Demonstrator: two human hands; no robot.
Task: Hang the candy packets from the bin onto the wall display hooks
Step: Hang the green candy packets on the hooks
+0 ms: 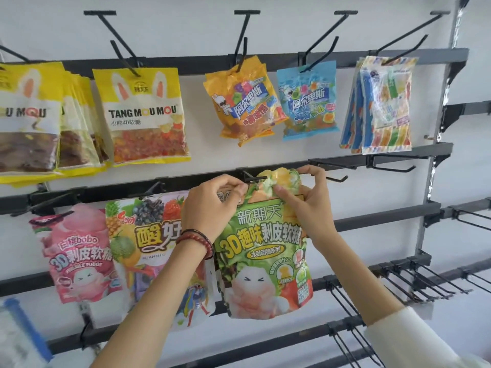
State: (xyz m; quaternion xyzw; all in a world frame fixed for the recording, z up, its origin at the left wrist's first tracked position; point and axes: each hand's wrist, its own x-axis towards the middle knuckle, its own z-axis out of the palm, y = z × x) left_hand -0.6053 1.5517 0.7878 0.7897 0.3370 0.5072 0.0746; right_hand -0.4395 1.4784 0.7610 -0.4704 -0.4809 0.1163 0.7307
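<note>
I'm watching both forearms reaching up from below. The left hand (212, 208) is pinching the top edge of the green packet (261, 251) beside the hook (253, 179) tip. The right hand (310, 205) is gripping the top from the right, thumb in front, holding the packet's top level with the hook.

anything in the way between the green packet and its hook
Nothing visible does. The left hand and right hand hold the green packet by its top at the tip of the hook; the fruit packet hangs to its left.
</note>
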